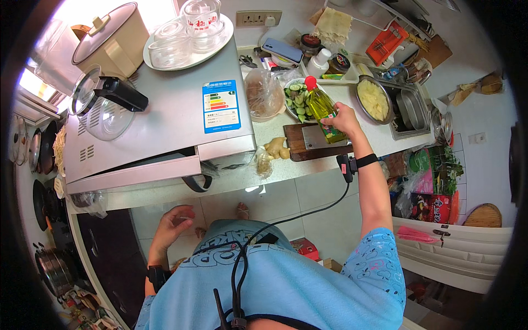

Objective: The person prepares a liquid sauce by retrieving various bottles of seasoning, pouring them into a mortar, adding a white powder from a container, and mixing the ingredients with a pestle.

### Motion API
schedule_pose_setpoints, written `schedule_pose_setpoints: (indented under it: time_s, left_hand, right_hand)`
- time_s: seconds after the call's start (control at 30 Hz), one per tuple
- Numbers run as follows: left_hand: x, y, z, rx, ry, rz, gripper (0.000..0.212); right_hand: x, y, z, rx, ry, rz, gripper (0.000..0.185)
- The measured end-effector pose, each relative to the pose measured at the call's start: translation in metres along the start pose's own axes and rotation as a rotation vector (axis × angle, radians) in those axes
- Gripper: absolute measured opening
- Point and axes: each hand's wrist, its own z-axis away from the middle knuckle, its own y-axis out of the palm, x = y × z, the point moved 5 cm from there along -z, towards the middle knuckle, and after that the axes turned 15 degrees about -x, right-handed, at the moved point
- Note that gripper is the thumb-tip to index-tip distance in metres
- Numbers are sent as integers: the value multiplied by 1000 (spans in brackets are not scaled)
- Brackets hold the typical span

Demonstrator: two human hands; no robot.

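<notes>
My right hand [342, 121] grips a clear plastic bottle of yellow-green oil [324, 105] with a red cap. The bottle is tilted, its cap over the rim of a white bowl of sliced cucumber [298, 99]. Below the bottle lies a cleaver [319, 138] on a dark wooden cutting board [298, 144]. Ginger root [278, 147] touches the board's left side, beside a small plastic bag [264, 163]. My left hand [177, 222] hangs empty in front of the counter, its fingers apart and curved.
A metal bowl of peeled, cut pale food [373, 100] stands beside the sink [410, 109]. To the left, a large grey appliance [165, 111] carries a glass pitcher [105, 117], a plate of glassware [214, 51] and a lidded pot [113, 41]. A bag-covered container [265, 97] adjoins the cucumber bowl.
</notes>
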Motion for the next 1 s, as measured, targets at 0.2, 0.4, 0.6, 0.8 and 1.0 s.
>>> schedule_pose_setpoints:
  time_s: [0.2,0.4,0.6,0.8,1.0]
  left_hand:
    - [3,-4,2,-6,-22,44,32]
    - [2,-3,1,9,-15,38,33]
    - [3,-3,-1,26,-6,34,33]
    - [0,0,1,33,3,20,33]
    - [3,-1,5,39,-6,37,33]
  right_hand:
    - [11,-4,0,-23,-81,50,40]
    - [-6,-10,-3,-60,134,-48,38]
    - [-12,-31,-2,-283,285,-244,38]
    - [0,-60,-11,-624,190,-621,41]
    - [19,-71,-7,-695,131,-817,43]
